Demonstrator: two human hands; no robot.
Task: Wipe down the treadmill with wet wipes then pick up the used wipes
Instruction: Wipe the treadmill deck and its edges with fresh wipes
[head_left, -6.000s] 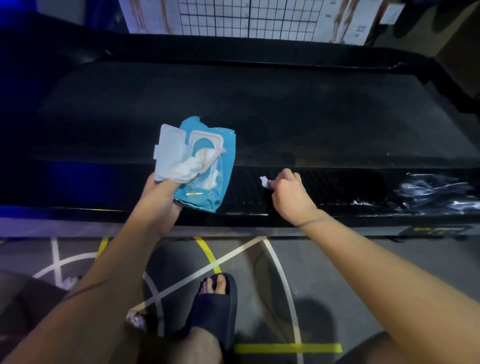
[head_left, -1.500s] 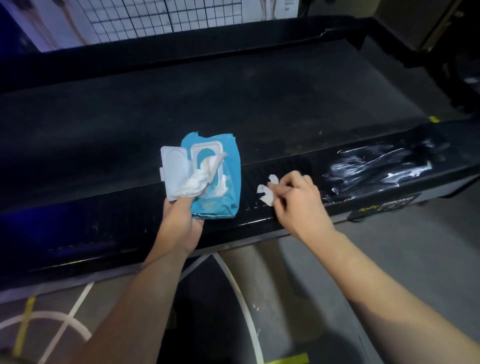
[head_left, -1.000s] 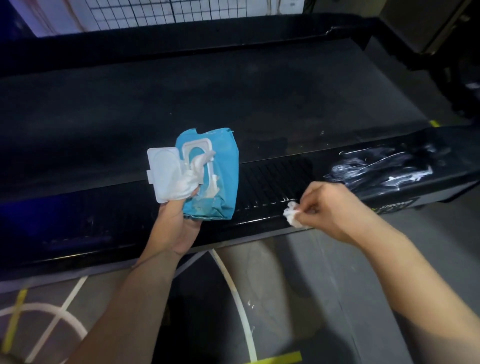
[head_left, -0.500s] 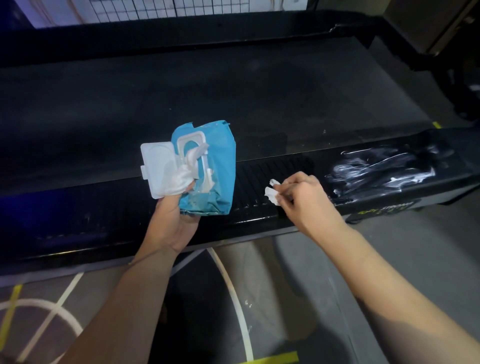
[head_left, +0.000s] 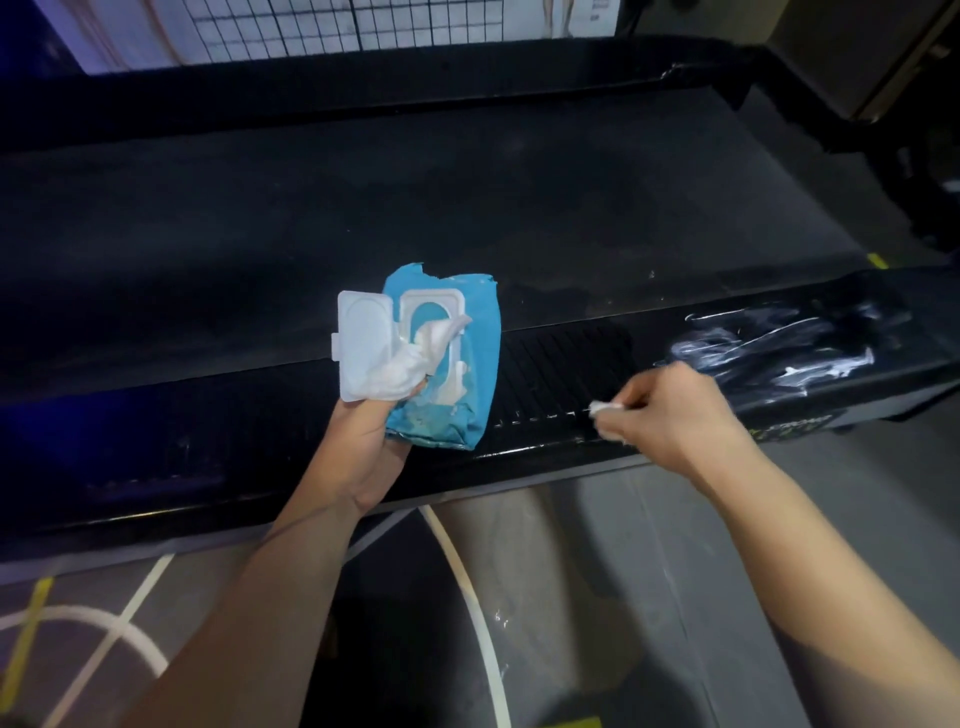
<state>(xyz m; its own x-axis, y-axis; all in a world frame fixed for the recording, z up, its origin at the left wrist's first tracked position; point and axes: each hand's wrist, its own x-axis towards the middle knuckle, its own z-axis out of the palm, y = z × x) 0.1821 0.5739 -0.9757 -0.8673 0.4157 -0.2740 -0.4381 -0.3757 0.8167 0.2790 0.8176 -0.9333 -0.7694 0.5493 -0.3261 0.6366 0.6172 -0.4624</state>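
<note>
- From the head view, the treadmill (head_left: 467, 208) lies crosswise: its wide dark belt is bare from the far rail to the near side rail (head_left: 566, 358), leaving open room on both sides of the hands.
- The near side rail's front edge runs just above the grey floor (head_left: 597, 597), which has white lines (head_left: 470, 571) and a yellow mark (head_left: 26, 634) painted on it. A gridded panel (head_left: 363, 26) stands behind the far rail.
- Counted: one wipes pack (head_left: 472, 384), two wipes, two hands.
- The left hand (head_left: 363, 441) grips the wipes pack from below, fingers curled round its lower end, and holds it over the near side rail. The pack is blue and crumpled, and its white lid (head_left: 361, 348) is flipped open to the left.
- One loose wipe (head_left: 410, 364), white and rumpled, trails out of the opening over the lid, under the thumb.
- The right hand (head_left: 670, 410) pinches a small wadded wipe (head_left: 605, 408) at its fingertips and presses it on the ribbed part of the near side rail, close to the front edge.
- To the right of that hand, white streaks (head_left: 769, 348) shine on the rail.
</note>
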